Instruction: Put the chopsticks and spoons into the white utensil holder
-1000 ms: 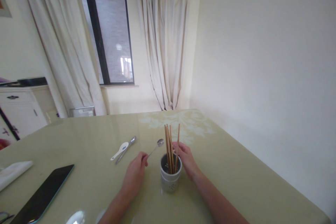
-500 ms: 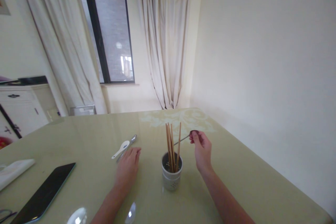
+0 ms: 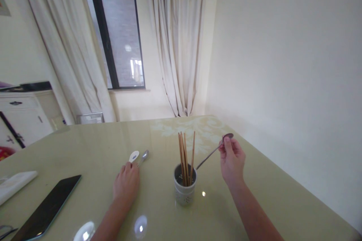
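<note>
My right hand (image 3: 232,158) pinches a long-handled metal spoon (image 3: 210,155) close to its bowl. The handle slants down and left, its end beside the rim of the utensil holder (image 3: 185,196). Several wooden chopsticks (image 3: 185,158) stand in that grey holder, leaning a little. To the left, my left hand (image 3: 127,182) is closed over the handle of a white spoon (image 3: 134,156), whose bowl shows past the fingers; the fingertips are hidden from me. Another metal spoon (image 3: 144,155) lies just right of the white one, its handle running behind the hand.
On the left of the glossy green table (image 3: 93,143) lie a dark tablet (image 3: 48,209) and a white object (image 3: 17,184). Part of a thin dark item (image 3: 7,230) shows at the lower left corner. A wall (image 3: 283,83) borders the table's right side.
My right hand has moved right, drawing the long metal spoon from behind the chopsticks to outside the holder. My left hand has shifted left onto the white spoon's handle.
</note>
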`<state>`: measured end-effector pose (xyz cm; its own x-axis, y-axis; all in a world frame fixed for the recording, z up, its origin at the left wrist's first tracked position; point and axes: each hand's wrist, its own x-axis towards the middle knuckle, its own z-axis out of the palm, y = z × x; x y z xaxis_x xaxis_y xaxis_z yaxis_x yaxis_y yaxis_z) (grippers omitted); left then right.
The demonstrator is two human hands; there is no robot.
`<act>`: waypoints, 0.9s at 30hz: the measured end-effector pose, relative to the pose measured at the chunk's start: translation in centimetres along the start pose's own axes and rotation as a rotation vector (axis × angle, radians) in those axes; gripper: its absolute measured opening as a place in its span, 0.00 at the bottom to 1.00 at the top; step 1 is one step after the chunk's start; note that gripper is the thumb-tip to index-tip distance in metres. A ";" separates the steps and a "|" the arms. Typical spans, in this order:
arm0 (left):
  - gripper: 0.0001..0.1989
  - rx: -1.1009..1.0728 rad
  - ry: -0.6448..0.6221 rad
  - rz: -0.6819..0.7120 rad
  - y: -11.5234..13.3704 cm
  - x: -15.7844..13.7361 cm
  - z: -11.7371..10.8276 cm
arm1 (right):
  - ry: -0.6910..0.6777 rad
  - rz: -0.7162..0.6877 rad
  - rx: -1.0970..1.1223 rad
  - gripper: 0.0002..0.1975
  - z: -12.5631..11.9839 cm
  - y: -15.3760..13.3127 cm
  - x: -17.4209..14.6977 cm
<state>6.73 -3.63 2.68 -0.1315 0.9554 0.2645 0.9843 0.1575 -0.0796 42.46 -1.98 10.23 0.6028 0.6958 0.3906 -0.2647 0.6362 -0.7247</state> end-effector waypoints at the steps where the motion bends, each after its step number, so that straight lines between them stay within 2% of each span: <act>1: 0.18 -0.015 -0.018 -0.003 -0.1 0.0 -0.1 | -0.048 0.020 -0.019 0.22 0.4 0.0 -0.6; 4: 0.17 -0.054 -0.046 0.001 -0.2 0.0 -0.4 | -0.239 0.066 -0.111 0.20 1.4 -0.2 -2.3; 9: 0.15 -0.187 0.016 0.015 0.3 -0.1 -0.3 | -0.500 0.119 -0.277 0.18 2.0 -0.1 -4.4; 15: 0.12 -0.706 0.189 0.048 1.5 0.0 0.1 | -0.515 -0.002 -0.455 0.18 1.8 0.5 -5.1; 18: 0.14 -0.924 0.255 0.085 2.5 -0.3 -0.7 | -0.482 -0.096 -0.526 0.16 1.6 0.6 -5.1; 22: 0.17 -1.079 0.229 0.153 4.1 -1.6 -2.0 | -0.444 -0.309 -0.588 0.13 1.2 0.4 -5.4; 24: 0.18 -1.118 0.217 0.224 4.8 -2.4 -2.4 | -0.518 -0.467 -0.581 0.10 1.1 0.1 -5.8; 27: 0.17 -1.139 0.245 0.384 5.6 -3.6 -2.5 | -0.692 -0.652 -0.526 0.15 1.1 -0.2 -6.8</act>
<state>13.03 -6.79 3.71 0.0944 0.8004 0.5921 0.5113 -0.5492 0.6610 37.60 -6.50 8.36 -0.0886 0.4179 0.9042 0.4077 0.8434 -0.3498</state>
